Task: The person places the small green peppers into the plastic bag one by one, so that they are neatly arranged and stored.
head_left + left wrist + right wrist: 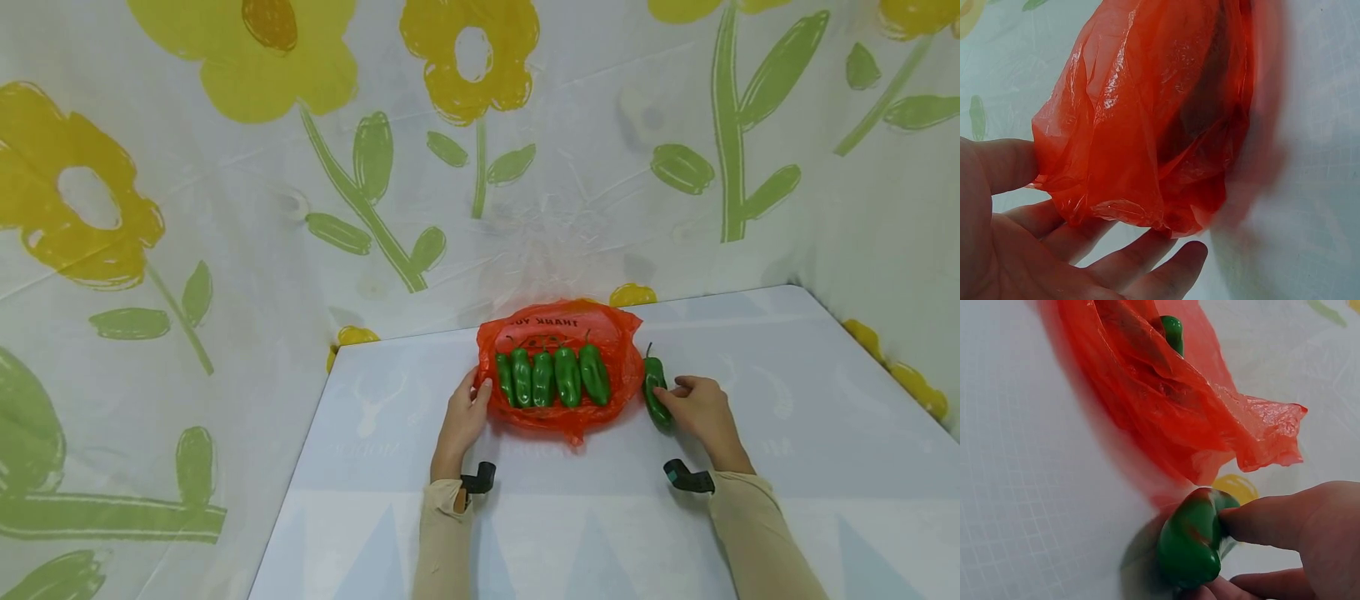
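A red plastic bag (558, 421) lies spread with its mouth wide, printed letters on its far inner side. Inside it, several green peppers (567, 377) stand side by side in a row. My left hand (462, 417) holds the bag's left edge, thumb on the near side and fingers partly behind the plastic; the left wrist view shows the bag wall (1116, 137) close up. Just outside the bag's right edge, my right hand (699, 410) pinches one green pepper (654, 383) between thumb and fingers. In the right wrist view that pepper (1188, 544) is tilted, its surface shiny.
A pale table (570, 533) with faint printed patterns lies beneath everything. Behind and beside it hangs a white curtain (525, 242) with yellow flowers and green leaves. Dark wrist cameras (686, 477) sit at both cuffs of the beige sleeves.
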